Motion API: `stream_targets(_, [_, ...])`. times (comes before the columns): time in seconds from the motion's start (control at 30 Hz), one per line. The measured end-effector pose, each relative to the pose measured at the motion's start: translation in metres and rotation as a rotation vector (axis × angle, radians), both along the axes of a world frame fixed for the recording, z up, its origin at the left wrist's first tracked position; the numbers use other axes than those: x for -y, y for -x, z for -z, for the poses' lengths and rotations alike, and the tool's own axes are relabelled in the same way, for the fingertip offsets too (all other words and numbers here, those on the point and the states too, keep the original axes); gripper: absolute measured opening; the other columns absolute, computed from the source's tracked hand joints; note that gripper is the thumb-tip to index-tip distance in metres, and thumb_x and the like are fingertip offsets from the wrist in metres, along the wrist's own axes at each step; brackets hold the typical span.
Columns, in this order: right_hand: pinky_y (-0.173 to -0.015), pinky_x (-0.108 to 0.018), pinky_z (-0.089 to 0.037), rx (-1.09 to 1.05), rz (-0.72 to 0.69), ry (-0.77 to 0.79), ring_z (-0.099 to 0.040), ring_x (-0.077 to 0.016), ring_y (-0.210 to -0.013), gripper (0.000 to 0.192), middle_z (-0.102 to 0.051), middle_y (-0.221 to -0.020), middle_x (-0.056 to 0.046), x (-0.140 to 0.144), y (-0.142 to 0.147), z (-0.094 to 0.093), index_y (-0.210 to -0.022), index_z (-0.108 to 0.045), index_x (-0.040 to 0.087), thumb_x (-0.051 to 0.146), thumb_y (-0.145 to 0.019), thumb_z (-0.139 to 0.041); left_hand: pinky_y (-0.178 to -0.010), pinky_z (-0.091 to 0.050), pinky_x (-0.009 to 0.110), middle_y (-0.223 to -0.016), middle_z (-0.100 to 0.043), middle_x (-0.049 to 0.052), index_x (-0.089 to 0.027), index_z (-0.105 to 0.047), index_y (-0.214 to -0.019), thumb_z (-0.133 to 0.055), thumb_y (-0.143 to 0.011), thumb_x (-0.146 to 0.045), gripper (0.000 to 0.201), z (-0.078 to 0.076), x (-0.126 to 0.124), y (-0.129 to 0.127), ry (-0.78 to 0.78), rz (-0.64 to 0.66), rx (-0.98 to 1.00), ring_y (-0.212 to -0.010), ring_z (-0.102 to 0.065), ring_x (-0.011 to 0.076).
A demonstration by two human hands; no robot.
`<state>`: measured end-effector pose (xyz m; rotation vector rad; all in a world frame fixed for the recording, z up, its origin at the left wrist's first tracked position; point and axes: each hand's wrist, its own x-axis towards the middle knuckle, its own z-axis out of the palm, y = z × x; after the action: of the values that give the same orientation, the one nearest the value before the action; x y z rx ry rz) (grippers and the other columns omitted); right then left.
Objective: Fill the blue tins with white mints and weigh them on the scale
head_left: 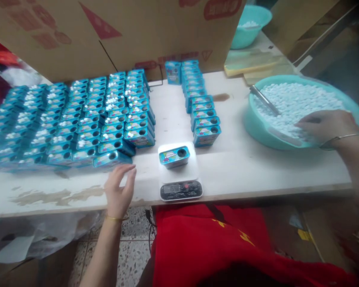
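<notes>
My left hand [119, 191] sits at the near edge of the desk [242, 167], left of the scale [179, 172], fingers spread and loose, grip pinching nothing; the fingertips are just beside the nearest tin of the big block of tins [68, 119], touching or not I cannot tell. One blue tin [174, 156] sits alone on the scale platform, round hole in its lid facing up, just right of my left hand and apart from it. My right hand [326, 125] is well right of the scale, palm down inside the teal basin [257, 127], lying on the white pellets [296, 101]; fingers look partly curled into the pellets, but whether the grip is pinching any I cannot tell, too blurred. A metal scoop handle [265, 100] sticks out of the pellets on the basin's left side, apart from my right hand. Block of tins lies left of the scale in rows; many of the far ones show white pellets on top, the near rows show open dark holes. A shorter single column of tins [200, 107] runs back from just right of the scale toward the cardboard boxes [122, 32]. A second teal bowl [251, 24] stands far behind the basin.
</notes>
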<state>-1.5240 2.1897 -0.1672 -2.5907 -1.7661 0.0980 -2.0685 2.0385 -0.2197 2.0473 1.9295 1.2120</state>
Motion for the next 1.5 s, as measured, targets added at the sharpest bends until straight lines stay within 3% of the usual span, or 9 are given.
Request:
stream_targets(0.27, [-0.067,-0.033,-0.033,0.005,0.014,0.04,-0.06,-0.0158,-0.093,0.032,-0.071,-0.092,-0.015,-0.005,-0.022,0.022,-0.086,-0.075,0.005,0.031,-0.068,-0.07,-0.084,-0.047,0.032,-0.091,-0.067,0.006,-0.016,-0.064,-0.09,-0.057,-0.086,-0.023,0.011,0.013,-0.005,-0.007,0.036,0.083,0.027,-0.088,-0.062,0.0169])
stream_targets(0.47, [-0.069,-0.037,-0.035,-0.061,0.028,-0.319,-0.061,-0.0177,-0.096,0.039,-0.07,-0.095,-0.019,0.0,-0.018,0.021,-0.099,-0.07,0.001,0.033,-0.076,-0.064,-0.085,-0.048,0.033,-0.099,-0.064,0.007,-0.018,-0.061,-0.104,-0.06,-0.084,-0.024,0.021,-0.002,-0.008,-0.017,0.046,0.167,0.057,-0.094,-0.06,0.0182])
stream_targets(0.63, [-0.057,-0.032,-0.041,-0.694,0.023,-0.643,-0.055,-0.0084,-0.055,0.038,-0.067,-0.073,-0.008,0.04,0.086,-0.019,-0.101,-0.069,0.007,0.034,-0.074,-0.07,-0.091,-0.048,0.039,-0.122,-0.055,0.011,-0.022,-0.042,-0.133,-0.07,-0.076,-0.033,0.065,-0.021,-0.026,-0.044,0.055,0.342,0.064,-0.11,-0.054,0.0238])
stream_targets(0.8, [-0.069,-0.029,-0.049,-1.063,-0.539,-0.595,-0.061,-0.0126,-0.075,0.012,-0.067,-0.085,-0.003,0.079,0.228,-0.037,-0.092,-0.066,0.019,0.025,-0.083,-0.065,-0.095,-0.045,0.042,-0.124,-0.054,0.012,-0.023,-0.044,-0.132,-0.068,-0.078,-0.034,0.06,-0.024,-0.036,-0.054,0.047,0.332,0.043,-0.116,-0.051,0.0259])
stream_targets(0.93, [-0.076,-0.032,-0.05,-1.001,-0.859,-0.549,-0.061,-0.0151,-0.078,0.009,-0.066,-0.084,-0.003,0.076,0.282,-0.018,-0.094,-0.064,0.018,0.02,-0.087,-0.058,-0.096,-0.044,0.042,-0.126,-0.052,0.012,-0.023,-0.045,-0.13,-0.067,-0.079,-0.035,0.056,-0.02,-0.032,-0.054,0.051,0.318,0.013,-0.119,-0.048,0.0266])
stream_targets(1.07, [-0.085,-0.036,-0.047,-0.905,-0.867,-0.621,-0.058,-0.019,-0.092,0.012,-0.064,-0.091,-0.008,0.073,0.272,-0.001,-0.093,-0.062,0.017,0.019,-0.09,-0.051,-0.094,-0.042,0.042,-0.122,-0.053,0.013,-0.02,-0.041,-0.133,-0.066,-0.08,-0.039,0.062,-0.022,-0.039,-0.06,0.036,0.371,-0.132,-0.113,-0.05,0.0263])
stream_targets(1.2, [-0.068,-0.027,-0.046,-0.968,-0.547,-0.565,-0.058,-0.0158,-0.079,0.015,-0.062,-0.087,-0.006,0.091,0.23,0.016,-0.088,-0.063,0.017,0.026,-0.091,-0.051,-0.077,-0.041,0.036,-0.101,-0.061,0.008,-0.017,-0.048,-0.121,-0.056,-0.086,-0.029,0.037,-0.032,-0.056,-0.085,-0.009,0.505,-0.285,-0.09,-0.056,0.0219])
stream_targets(1.33, [-0.067,-0.027,-0.045,-0.999,-0.222,-0.463,-0.059,-0.0177,-0.078,0.024,-0.063,-0.082,-0.005,0.117,0.19,0.046,-0.083,-0.063,0.017,0.037,-0.089,-0.052,-0.08,-0.039,0.035,-0.104,-0.062,0.009,-0.015,-0.046,-0.119,-0.056,-0.085,-0.024,0.036,-0.038,-0.072,-0.126,-0.086,0.646,-0.215,-0.095,-0.057,0.0209])
stream_targets(1.5, [-0.073,-0.03,-0.047,-0.984,-0.121,-0.41,-0.059,-0.0212,-0.085,0.03,-0.065,-0.087,-0.007,0.135,0.165,0.083,-0.087,-0.064,0.017,0.043,-0.089,-0.049,-0.079,-0.038,0.039,-0.106,-0.061,0.012,-0.015,-0.052,-0.117,-0.055,-0.086,-0.028,0.034,-0.023,-0.094,-0.174,-0.042,0.632,-0.294,-0.097,-0.054,0.0246])
